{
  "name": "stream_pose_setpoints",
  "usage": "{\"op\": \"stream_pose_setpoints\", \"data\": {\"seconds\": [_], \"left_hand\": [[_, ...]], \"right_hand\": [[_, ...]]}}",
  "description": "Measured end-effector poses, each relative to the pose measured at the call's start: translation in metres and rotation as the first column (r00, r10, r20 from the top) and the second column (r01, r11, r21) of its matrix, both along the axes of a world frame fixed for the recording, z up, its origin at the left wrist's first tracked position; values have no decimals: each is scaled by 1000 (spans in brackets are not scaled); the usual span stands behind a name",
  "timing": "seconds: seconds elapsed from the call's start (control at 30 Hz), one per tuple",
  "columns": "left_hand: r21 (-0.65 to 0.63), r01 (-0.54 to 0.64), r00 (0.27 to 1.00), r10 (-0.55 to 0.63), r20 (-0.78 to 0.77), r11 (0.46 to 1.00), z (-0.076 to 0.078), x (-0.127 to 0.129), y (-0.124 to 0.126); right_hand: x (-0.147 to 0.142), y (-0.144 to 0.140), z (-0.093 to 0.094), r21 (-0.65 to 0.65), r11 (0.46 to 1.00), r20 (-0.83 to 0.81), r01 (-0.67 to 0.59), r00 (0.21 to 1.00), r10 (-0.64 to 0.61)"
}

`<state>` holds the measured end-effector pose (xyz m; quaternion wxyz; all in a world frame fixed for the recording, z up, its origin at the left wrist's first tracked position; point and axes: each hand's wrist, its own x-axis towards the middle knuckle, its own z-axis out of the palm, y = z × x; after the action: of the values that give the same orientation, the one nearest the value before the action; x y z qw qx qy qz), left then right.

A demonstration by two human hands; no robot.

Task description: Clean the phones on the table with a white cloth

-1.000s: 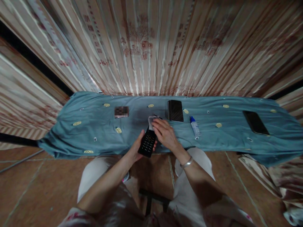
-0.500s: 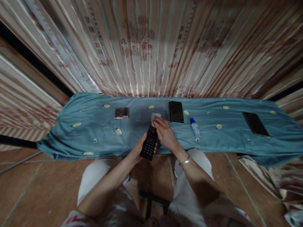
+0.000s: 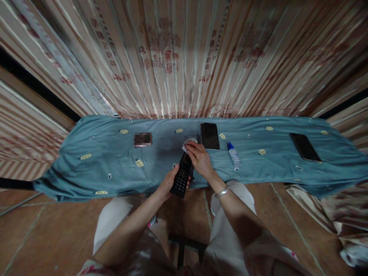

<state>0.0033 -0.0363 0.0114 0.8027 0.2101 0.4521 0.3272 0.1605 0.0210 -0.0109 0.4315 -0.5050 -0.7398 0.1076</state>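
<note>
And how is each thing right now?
Black keypad phone: in left hand
Crumpled white tissue: in right hand
Clear plastic bottle: lying, blue cap on
Thick black rectangular device: lying flat
Thin black rectangular phone: flat, screen dark
Blurred rectangular object: lying flat
Teal cloth: spread, wrinkled
Patterned curtain: hanging

Bangle [image 3: 222, 192], right wrist: silver-toned, a smooth narrow band | Trousers [image 3: 110, 216]: white, loosely cut, greyish in shadow | Left sleeve [image 3: 91, 266]: pale fabric, reddish-pink print near edge | Right sleeve [image 3: 266, 251]: pale, shaded, pink mark near edge | Footwear [image 3: 153, 221]: whitish, pink accent, mostly hidden
</note>
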Motion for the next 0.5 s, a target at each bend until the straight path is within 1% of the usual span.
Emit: {"op": "stream_pose_setpoints", "data": {"seconds": [0.1,0.23,0.33,0.5], "left_hand": [[7,22,1000,-22,19,1000,-1,0,1],[-18,24,997,-23,68,1000,2,-3,6],[-35,8,997,-5,77,999,4,-5,9],[12,-29,995,28,94,1000,1,-3,14]], "right_hand": [[10,10,-1,-6,996,-23,89,996,-89],[14,11,-4,7,992,2,127,992,-127],[10,5,-6,45,992,44,116,992,-118],[0,-4,-6,61,997,92,50,994,-56]]}}
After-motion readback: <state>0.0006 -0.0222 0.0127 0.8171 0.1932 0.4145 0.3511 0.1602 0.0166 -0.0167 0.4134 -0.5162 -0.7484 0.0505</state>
